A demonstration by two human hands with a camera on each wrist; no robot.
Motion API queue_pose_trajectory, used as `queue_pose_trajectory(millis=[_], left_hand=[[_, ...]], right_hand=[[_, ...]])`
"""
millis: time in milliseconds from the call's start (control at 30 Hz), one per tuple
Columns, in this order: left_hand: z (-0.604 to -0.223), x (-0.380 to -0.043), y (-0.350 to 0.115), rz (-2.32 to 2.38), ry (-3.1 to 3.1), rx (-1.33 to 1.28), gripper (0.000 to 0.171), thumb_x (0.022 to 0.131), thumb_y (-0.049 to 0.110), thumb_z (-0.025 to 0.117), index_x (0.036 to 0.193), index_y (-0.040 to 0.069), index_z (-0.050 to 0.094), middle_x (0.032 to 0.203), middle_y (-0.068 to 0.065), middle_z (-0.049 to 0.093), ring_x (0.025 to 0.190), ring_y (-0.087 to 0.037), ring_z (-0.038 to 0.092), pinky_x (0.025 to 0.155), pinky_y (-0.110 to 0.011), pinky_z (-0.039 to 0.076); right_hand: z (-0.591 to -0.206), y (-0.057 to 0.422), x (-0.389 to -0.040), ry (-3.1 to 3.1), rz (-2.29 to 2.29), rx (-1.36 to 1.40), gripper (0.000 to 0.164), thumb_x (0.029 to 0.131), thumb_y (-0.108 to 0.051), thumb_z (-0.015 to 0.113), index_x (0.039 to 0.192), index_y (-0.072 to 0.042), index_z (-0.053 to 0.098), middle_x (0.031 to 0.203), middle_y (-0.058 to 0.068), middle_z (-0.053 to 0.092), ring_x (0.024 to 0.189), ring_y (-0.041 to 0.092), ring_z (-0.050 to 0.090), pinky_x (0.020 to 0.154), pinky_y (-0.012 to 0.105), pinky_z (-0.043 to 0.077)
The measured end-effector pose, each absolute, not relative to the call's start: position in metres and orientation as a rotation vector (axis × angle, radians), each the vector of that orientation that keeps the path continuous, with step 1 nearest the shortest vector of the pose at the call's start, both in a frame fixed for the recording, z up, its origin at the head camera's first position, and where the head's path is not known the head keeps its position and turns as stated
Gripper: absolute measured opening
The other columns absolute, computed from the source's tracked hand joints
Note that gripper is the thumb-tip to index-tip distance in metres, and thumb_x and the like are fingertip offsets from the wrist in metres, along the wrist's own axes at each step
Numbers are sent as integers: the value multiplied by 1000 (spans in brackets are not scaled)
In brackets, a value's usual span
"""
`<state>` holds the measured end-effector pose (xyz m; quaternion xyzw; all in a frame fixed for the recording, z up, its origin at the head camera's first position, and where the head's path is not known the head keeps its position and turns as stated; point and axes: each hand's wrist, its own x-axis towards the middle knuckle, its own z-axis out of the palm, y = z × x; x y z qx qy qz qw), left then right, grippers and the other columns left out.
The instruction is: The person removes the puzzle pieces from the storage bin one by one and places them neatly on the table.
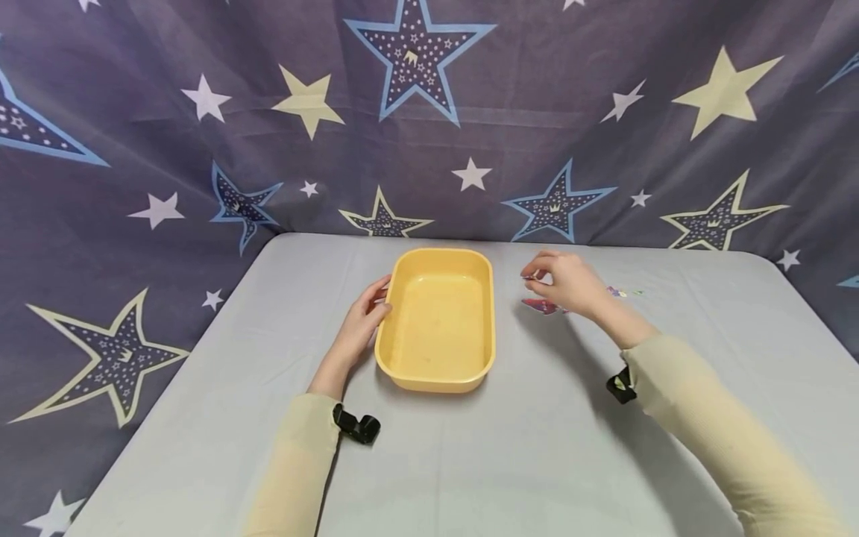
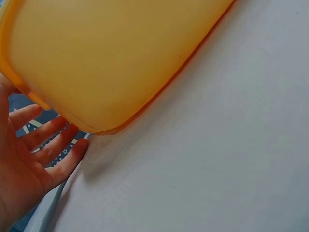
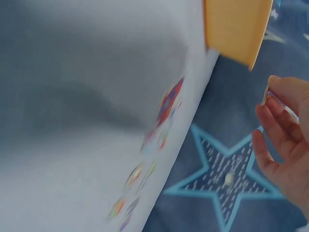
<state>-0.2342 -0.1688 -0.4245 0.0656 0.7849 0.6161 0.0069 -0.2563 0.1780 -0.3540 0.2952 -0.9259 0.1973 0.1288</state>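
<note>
My left hand [image 1: 362,324] is at the left side of a yellow plastic basin [image 1: 439,384], thumb over the rim and fingers spread along the outer wall. The inside of the basin shows bare in the head view. To its right, raised above the table, my right hand [image 1: 567,283] pinches a small thin flat piece [image 3: 265,94] between thumb and fingertips. The piece is seen almost edge-on, so its print is hidden. Below the hand lies a red, patterned flat piece [image 1: 539,305], part of a row of colourful flat pieces [image 3: 134,176].
A pale grey cloth covers the table [image 1: 429,462]. Behind and to the left hangs a dark curtain [image 1: 510,142] with a star print. Each wrist wears a black strap-on mount [image 1: 356,426]. More small bright pieces [image 1: 624,292] lie partly behind the right wrist.
</note>
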Motion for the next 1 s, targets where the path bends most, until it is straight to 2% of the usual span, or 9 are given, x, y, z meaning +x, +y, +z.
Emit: queue_pose_trajectory(millis=[333,533,733,1000], left_hand=[[-421,-236,-167,1942,2415,124,52,86,16,48,137,23,40,127,-9,48,108,-22,49,82,-30,46],[-421,-235,-170,1969,2384,140,52,87,12,48,138,20,39,129,-13,47,110,-25,48,79,-25,46],[-402,-223,-166,1954,2368,148,54,88,8,45,141,12,34,132,-19,44,113,-30,46,77,-22,45],[-420,-235,-170,1957,2381,143,51,88,12,48,138,21,39,130,-12,47,111,-26,49,79,-26,46]], right_hand=[[-372,248,-249,-2733,556,655,12,78,-7,65,88,-2,69,88,12,64,75,25,63,68,41,46],[-382,278,-244,-2809,549,540,15,75,-9,65,87,0,69,84,14,63,73,27,62,66,41,45],[-391,297,-242,-2930,542,391,16,77,-14,65,88,-3,69,85,14,65,74,25,62,64,39,45],[-402,311,-240,-2971,511,393,14,76,-13,66,86,-3,71,78,9,65,68,18,56,61,33,41]])
